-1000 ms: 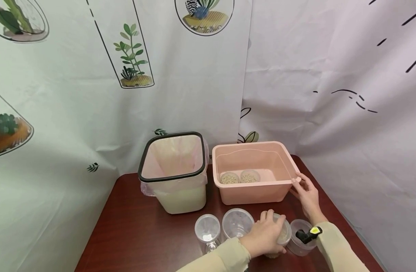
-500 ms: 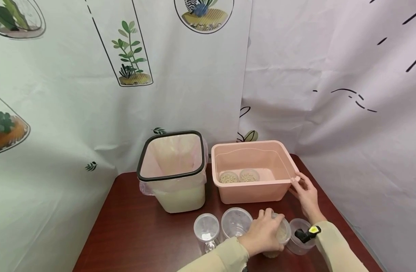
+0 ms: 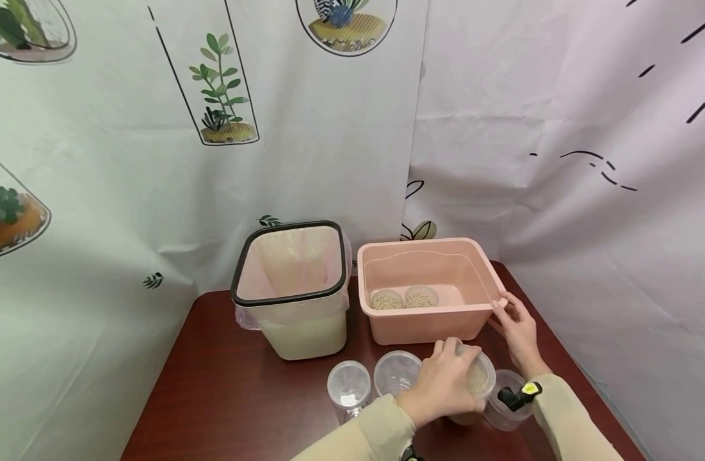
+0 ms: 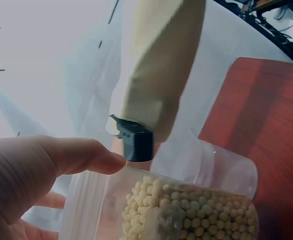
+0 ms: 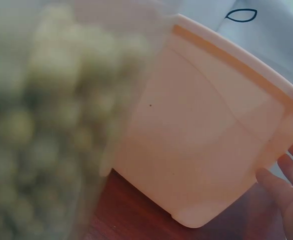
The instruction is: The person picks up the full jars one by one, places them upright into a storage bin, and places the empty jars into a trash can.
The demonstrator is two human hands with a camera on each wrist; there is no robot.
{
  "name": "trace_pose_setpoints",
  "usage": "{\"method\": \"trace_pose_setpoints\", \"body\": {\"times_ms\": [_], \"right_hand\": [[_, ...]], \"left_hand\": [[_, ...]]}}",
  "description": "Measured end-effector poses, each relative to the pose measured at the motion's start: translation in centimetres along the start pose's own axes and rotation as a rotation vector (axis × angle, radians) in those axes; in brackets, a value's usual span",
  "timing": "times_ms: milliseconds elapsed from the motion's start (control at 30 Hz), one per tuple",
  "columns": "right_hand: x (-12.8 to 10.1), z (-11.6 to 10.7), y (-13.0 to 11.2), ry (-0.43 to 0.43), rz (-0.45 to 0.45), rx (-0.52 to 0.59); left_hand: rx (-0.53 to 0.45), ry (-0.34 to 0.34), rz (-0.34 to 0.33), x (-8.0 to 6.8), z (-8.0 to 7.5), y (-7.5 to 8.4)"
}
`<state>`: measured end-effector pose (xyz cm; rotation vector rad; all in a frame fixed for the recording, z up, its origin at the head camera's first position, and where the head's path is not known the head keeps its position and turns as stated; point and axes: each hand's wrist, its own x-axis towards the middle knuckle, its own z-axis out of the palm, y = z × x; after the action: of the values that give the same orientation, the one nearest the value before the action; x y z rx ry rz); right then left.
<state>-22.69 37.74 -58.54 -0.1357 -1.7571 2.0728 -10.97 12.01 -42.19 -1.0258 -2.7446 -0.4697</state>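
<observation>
My left hand (image 3: 444,382) grips a clear plastic jar (image 3: 480,378) of pale round beans by its lidded upper part. In the left wrist view the beans (image 4: 206,212) show through the jar wall, with my thumb (image 4: 94,155) along the lid end. At the near right corner of a pink plastic tub (image 3: 433,326), my right hand (image 3: 519,330) holds the rim. Two round containers of similar beans (image 3: 387,299) sit inside the tub at its front left. The right wrist view has the jar blurred close in front, the tub wall (image 5: 201,135) behind.
A bin with a black rim (image 3: 291,299) and a plastic liner stands left of the tub. In front are a narrow clear jar (image 3: 349,384), a wider clear container (image 3: 397,371), and another clear container (image 3: 504,416) beside the right wrist. A patterned cloth backs the dark red table (image 3: 237,384).
My left hand has raised the jar of beans off its earlier spot, slightly forward toward the tub. The right hand keeps its hold on the tub corner.
</observation>
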Motion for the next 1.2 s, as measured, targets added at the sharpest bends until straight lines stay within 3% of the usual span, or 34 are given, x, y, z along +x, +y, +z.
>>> {"method": "trace_pose_setpoints", "body": {"times_ms": [167,200,733,833,1067,1200], "right_hand": [[0.3,-0.2,0.6,0.006,0.003,0.025],[0.8,-0.5,1.4,0.035,0.006,-0.015],[0.4,0.0,0.5,0.056,0.015,-0.077],[-0.5,0.5,-1.1,0.03,0.007,-0.055],[-3.8,3.8,-8.5,0.027,0.059,-0.117],[-4.2,4.4,-9.7,0.055,0.139,-0.112]], "left_hand": [[-0.021,0.041,-0.007,0.4,-0.9,-0.2],[-0.028,0.044,-0.009,0.5,-1.1,-0.2],[-0.069,0.056,-0.041,2.4,-4.1,-0.3],[-0.081,0.07,-0.021,2.8,-5.0,-0.3],[-0.109,0.117,0.004,4.1,-6.5,-0.4],[-0.123,0.134,0.003,4.6,-7.0,-0.5]]}}
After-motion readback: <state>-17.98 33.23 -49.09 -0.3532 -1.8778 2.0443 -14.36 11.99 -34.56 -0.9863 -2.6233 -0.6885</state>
